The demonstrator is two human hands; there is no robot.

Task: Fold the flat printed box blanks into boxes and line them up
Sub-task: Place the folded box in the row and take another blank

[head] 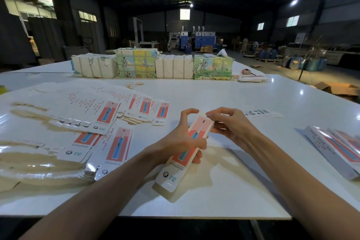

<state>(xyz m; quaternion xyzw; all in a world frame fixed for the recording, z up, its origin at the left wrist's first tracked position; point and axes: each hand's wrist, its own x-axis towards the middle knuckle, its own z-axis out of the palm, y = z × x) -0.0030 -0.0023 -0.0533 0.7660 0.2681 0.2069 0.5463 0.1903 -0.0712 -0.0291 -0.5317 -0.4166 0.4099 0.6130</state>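
On the left of the frame, flat blanks [109, 119] printed with a blue toothbrush on a red panel lie fanned in overlapping heaps on the white bench [233, 191]. At lower centre the left hand [183, 140] grips the half-formed box [187, 152] round its middle, lower fingers curled under it, thumb and forefinger arched apart in a loose C near the far end. The box tilts from the lower centre up toward the right, clear of the bench. The right hand [229, 124] pinches the box's far end, its fingers bent and close together. At the right edge, folded boxes [335, 148] lie side by side. Wrapped bundles [136, 63] stand in a row at upper centre.
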